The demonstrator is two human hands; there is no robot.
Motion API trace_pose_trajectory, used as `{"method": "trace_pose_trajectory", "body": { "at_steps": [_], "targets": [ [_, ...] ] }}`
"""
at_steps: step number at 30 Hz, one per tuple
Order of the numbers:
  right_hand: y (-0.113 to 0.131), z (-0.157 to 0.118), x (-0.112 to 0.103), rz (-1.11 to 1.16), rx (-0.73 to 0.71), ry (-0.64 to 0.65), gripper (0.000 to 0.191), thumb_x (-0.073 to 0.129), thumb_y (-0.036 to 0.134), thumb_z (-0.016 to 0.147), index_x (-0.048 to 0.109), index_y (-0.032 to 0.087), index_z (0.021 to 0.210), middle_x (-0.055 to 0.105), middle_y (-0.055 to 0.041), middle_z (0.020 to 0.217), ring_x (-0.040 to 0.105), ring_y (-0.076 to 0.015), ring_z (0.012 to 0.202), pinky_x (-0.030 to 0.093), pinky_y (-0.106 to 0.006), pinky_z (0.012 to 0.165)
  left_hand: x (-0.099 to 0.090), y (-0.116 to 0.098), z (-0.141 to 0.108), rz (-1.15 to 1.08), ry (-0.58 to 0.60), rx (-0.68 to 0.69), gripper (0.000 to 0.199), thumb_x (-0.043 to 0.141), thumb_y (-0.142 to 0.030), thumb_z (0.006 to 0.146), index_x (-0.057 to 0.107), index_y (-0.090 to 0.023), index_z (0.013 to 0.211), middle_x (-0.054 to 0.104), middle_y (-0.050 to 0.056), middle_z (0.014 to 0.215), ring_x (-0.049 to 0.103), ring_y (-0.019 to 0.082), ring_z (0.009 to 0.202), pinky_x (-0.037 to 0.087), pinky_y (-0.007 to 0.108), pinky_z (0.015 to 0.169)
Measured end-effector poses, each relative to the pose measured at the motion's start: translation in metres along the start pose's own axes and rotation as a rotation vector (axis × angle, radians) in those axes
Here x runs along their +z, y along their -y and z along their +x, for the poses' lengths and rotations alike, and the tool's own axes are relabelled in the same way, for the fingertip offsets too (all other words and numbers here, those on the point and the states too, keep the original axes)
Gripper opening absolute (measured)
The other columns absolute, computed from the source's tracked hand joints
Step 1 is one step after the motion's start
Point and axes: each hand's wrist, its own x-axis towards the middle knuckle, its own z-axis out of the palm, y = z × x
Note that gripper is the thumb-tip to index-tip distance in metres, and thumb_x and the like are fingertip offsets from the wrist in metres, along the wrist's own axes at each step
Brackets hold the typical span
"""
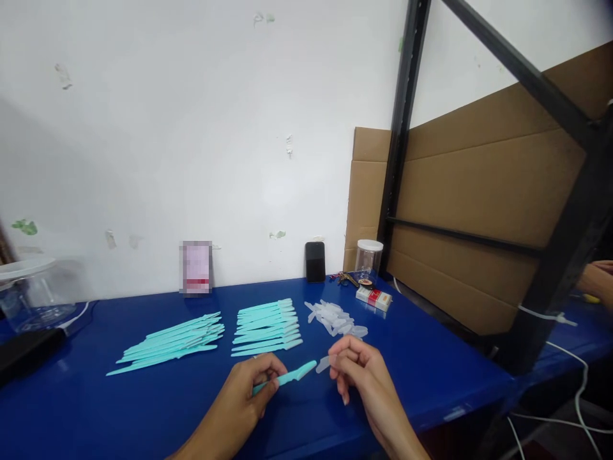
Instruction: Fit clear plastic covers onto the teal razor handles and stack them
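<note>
Near the front of the blue table, my left hand (256, 386) pinches the handle of a turquoise eyebrow razor (292, 375), its head pointing right. My right hand (357, 367) is closed on a translucent blade cap (324, 364), held just off the razor's tip with a small gap. Beyond the hands lies a row of turquoise razors (263, 326) side by side, tips to the right. A looser pile of turquoise razors (172, 338) spreads to its left. Behind my right hand is a heap of translucent caps (335, 316).
Against the wall stand a black phone (315, 262) and a blurred pink card (197, 268). At the back right are a lidded clear jar (368, 257), keys (345, 278) and a red-and-white cigarette pack (373, 298). A black shelf post (400, 128) rises on the right. Another person's hand (598, 278) shows far right.
</note>
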Motion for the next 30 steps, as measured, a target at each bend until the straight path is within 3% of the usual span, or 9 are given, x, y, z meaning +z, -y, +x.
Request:
{"method": "trace_pose_trajectory", "body": {
  "at_steps": [6,13,23,30],
  "targets": [
    [-0.001,-0.002,0.0,-0.036,0.01,0.059,0.012,0.066,0.027,0.079,0.061,0.016,0.077,0.062,0.0007,0.058,0.051,-0.01,0.045,0.037,-0.019,0.039,0.001,0.0,-0.004,0.081,-0.008,0.012,0.022,0.046,-0.034,0.093,0.064,-0.02,0.09,0.049,-0.005,0.061,0.045,0.013,0.057,0.034,0.024,0.059],
    [-0.001,0.0,-0.001,-0.026,-0.008,0.012,0.02,0.071,0.033,0.077,0.06,0.017,0.077,0.064,-0.0008,0.059,0.053,-0.0105,0.045,0.038,-0.019,0.04,0.002,0.001,-0.006,0.109,-0.016,0.032,0.022,0.044,-0.031,0.094,0.064,-0.021,0.091,0.059,-0.001,0.08,0.048,0.014,0.065,0.037,0.025,0.063],
    [-0.003,-0.004,0.002,-0.116,0.012,0.186,0.025,0.072,0.038,0.079,0.062,0.016,0.081,0.075,-0.0086,0.072,0.063,-0.0152,0.055,0.04,-0.021,0.045,0.01,0.002,-0.009,0.155,-0.047,0.061,0.023,0.044,-0.024,0.094,0.067,-0.022,0.092,0.062,0.0,0.085,0.054,0.016,0.076,0.039,0.027,0.071],
    [-0.003,-0.004,0.004,-0.213,0.021,0.19,0.021,0.07,0.036,0.08,0.063,0.016,0.079,0.076,-0.0088,0.073,0.064,-0.0167,0.061,0.038,-0.022,0.051,0.009,0.006,-0.01,0.202,-0.066,0.089,0.018,0.048,-0.02,0.092,0.064,-0.025,0.098,0.063,0.0,0.09,0.056,0.017,0.084,0.04,0.027,0.073]
  ]
}}
